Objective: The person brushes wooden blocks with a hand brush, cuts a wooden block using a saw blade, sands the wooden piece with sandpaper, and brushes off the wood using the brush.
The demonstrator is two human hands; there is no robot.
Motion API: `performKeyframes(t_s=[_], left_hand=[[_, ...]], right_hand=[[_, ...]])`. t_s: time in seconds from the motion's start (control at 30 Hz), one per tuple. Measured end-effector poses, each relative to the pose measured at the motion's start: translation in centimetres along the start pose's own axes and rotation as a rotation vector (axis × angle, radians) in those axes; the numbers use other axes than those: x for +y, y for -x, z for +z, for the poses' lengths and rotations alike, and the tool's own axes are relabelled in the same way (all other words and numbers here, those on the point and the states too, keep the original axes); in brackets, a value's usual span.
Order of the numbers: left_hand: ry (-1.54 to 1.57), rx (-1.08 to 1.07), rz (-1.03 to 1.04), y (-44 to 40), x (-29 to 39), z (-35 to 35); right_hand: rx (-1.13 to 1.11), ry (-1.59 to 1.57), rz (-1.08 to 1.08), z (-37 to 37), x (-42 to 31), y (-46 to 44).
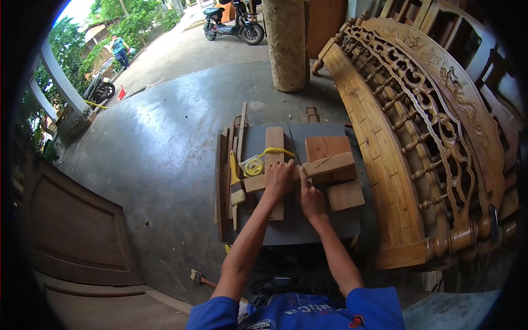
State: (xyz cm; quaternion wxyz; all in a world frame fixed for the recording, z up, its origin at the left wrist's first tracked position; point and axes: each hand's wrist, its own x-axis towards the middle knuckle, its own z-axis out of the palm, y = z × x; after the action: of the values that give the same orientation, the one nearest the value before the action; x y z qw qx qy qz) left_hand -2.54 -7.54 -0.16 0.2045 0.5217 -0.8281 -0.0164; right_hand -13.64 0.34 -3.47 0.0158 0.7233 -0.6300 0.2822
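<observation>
On a grey work table (302, 234), a long wooden piece (335, 163) lies crosswise over an upright-lying board (274, 140) and a reddish block (325, 147). My left hand (279, 179) is on the long piece where it crosses the board, its fingers bent over it. My right hand (312, 199) is just to the right, index finger stretched out onto the same piece. A yellow tape measure (253, 166) lies left of the board with its yellow strip across it. Beside it is a yellow-handled brush (237, 187). Another wooden block (346, 196) sits at the right.
Thin wood strips (221, 181) line the table's left edge. Large carved wooden furniture (385, 154) stands close on the right. Door panels (77, 225) are at the lower left, and another brush (196, 276) is on the floor. A column (286, 47), scooter (234, 25) and distant person (119, 50) are beyond.
</observation>
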Motion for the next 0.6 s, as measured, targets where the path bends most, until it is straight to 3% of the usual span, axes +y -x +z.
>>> performKeyframes(t_s=[0.07,0.2,0.27,0.4,0.5,0.6], left_hand=[[-0.012,-0.032,-0.005,0.2,-0.1,0.3],[-0.055,-0.082,-0.004,-0.3,-0.2,-0.2],[-0.057,-0.079,-0.011,0.1,0.0,-0.3],[-0.062,-0.054,0.002,0.0,0.7,-0.9],[-0.053,-0.047,-0.004,0.1,0.8,-1.3],[-0.046,-0.057,-0.027,0.1,0.4,-0.9]], right_hand=[[-0.102,0.000,0.059,-1.1,-0.4,2.5],[-0.048,-0.120,0.027,-5.1,-0.2,16.1],[-0.138,-0.104,0.038,-6.2,0.4,16.9],[-0.185,-0.069,0.029,-4.7,0.0,9.4],[-0.052,-0.094,0.040,-0.3,0.1,1.5],[-0.128,-0.062,0.087,-1.3,-0.6,1.8]])
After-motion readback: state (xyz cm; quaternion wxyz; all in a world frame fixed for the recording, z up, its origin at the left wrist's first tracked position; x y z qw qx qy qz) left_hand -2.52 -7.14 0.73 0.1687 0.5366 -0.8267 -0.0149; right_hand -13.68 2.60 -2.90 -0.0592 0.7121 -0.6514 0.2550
